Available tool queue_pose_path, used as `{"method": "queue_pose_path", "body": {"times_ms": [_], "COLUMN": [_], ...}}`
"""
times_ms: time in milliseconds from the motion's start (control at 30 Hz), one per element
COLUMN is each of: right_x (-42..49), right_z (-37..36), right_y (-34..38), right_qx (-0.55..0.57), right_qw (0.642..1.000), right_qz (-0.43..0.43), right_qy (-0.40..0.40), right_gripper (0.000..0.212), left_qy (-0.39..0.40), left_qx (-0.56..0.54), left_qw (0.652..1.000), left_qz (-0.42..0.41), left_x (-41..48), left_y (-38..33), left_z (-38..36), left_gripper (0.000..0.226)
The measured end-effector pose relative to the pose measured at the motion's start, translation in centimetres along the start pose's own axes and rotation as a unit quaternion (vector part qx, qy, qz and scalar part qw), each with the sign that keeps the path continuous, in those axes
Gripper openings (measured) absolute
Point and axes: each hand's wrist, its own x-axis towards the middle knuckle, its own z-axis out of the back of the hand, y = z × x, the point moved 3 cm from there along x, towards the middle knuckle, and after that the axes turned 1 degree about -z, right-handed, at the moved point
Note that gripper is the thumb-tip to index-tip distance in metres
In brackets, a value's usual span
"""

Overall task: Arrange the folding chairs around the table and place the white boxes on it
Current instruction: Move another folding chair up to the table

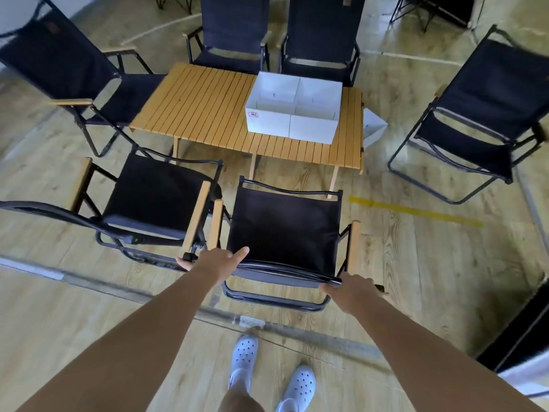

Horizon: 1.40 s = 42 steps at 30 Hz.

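Note:
A low wooden slatted table point(205, 111) stands in the middle of the floor. Several open white boxes point(292, 107) sit pushed together on its right half. Black folding chairs ring the table: one at the left point(68, 75), two at the far side point(234, 31), one at the right point(487, 114), and two on the near side. My left hand point(218, 263) and my right hand point(352, 289) grip the top bar of the near right chair point(285, 230). The near left chair point(154, 200) stands right beside it.
Another white box point(372, 127) lies on the floor just past the table's right end. More folded frames stand at the back right point(439, 10). A yellow tape line point(416, 211) marks the floor. A dark object point(523, 331) stands at the right edge. My feet in white clogs are below.

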Motion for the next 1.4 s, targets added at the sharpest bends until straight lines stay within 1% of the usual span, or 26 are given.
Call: {"method": "queue_pose_path", "body": {"times_ms": [33, 100, 133, 200, 233, 333, 400, 467, 533, 667, 800, 900, 1000, 1100, 1133, 1267, 1400], "right_x": [-0.1, -0.7, -0.8, -1.1, -1.3, -1.7, -1.6, -1.6, -1.3, -1.0, -0.7, -0.4, -0.2, -0.2, -0.1, 0.0, 0.4], "right_z": [0.1, 0.7, 0.9, 1.3, 1.4, 1.8, 1.8, 1.9, 1.8, 1.6, 1.5, 1.5, 1.2, 1.0, 0.9, 1.3, 1.2], "right_y": [0.2, 1.0, 1.5, 2.9, 3.9, 7.0, 8.5, 9.3, 9.5, 9.6, 10.0, 10.2, 10.4, 10.5, 10.4, 10.2, 10.3], "right_qx": [0.016, 0.041, 0.040, 0.027, 0.009, -0.030, -0.018, -0.028, -0.039, -0.051, -0.053, -0.048, -0.027, -0.011, -0.011, -0.021, -0.035], "right_qw": [1.000, 0.999, 0.999, 0.999, 0.999, 0.993, 0.990, 0.988, 0.988, 0.988, 0.991, 0.994, 0.997, 0.998, 0.998, 0.997, 0.998], "right_qz": [-0.003, -0.001, 0.001, 0.017, 0.039, 0.112, 0.139, 0.149, 0.146, 0.142, 0.122, 0.100, 0.075, 0.062, 0.061, 0.066, 0.059], "right_qy": [0.002, 0.022, 0.030, 0.031, 0.027, 0.003, -0.006, -0.015, -0.015, -0.013, -0.003, -0.003, -0.008, -0.023, -0.029, -0.026, -0.015], "right_gripper": [0.082, 0.092, 0.094, 0.095, 0.089, 0.068, 0.059, 0.052, 0.048, 0.038, 0.036, 0.036, 0.035, 0.022, 0.021, 0.021, 0.024], "left_qy": [0.001, 0.024, 0.038, 0.074, 0.079, 0.071, 0.058, 0.053, 0.063, 0.080, 0.085, 0.073, 0.068, 0.072, 0.075, 0.088, 0.087], "left_qx": [0.003, 0.040, 0.051, 0.065, 0.071, 0.077, 0.069, 0.079, 0.089, 0.102, 0.108, 0.123, 0.135, 0.120, 0.117, 0.109, 0.105], "left_qw": [1.000, 0.998, 0.997, 0.992, 0.989, 0.974, 0.965, 0.957, 0.955, 0.949, 0.943, 0.936, 0.932, 0.931, 0.931, 0.931, 0.935], "left_qz": [-0.001, -0.041, -0.054, -0.078, -0.105, -0.201, -0.248, -0.274, -0.275, -0.287, -0.304, -0.321, -0.329, -0.336, -0.337, -0.337, -0.327], "left_x": [0.0, -0.6, -0.9, -0.4, 0.2, 1.0, 0.7, 0.7, 1.2, 1.3, 2.2, 2.6, 3.1, 3.4, 3.5, 3.8, 4.1], "left_y": [-0.2, -1.0, -1.4, -1.7, -1.8, -2.5, -3.2, -3.5, -3.3, -3.0, -2.7, -2.9, -3.1, -3.2, -3.3, -3.6, -3.8], "left_z": [0.4, 0.9, 0.9, 0.3, -0.2, -1.0, -0.7, -0.5, -0.4, -0.1, -0.3, -0.1, 0.1, 0.3, 0.3, 0.2, -0.2], "left_gripper": [0.079, 0.067, 0.066, 0.077, 0.080, 0.072, 0.054, 0.038, 0.035, 0.040, 0.037, 0.034, 0.037, 0.038, 0.037, 0.033, 0.039]}}
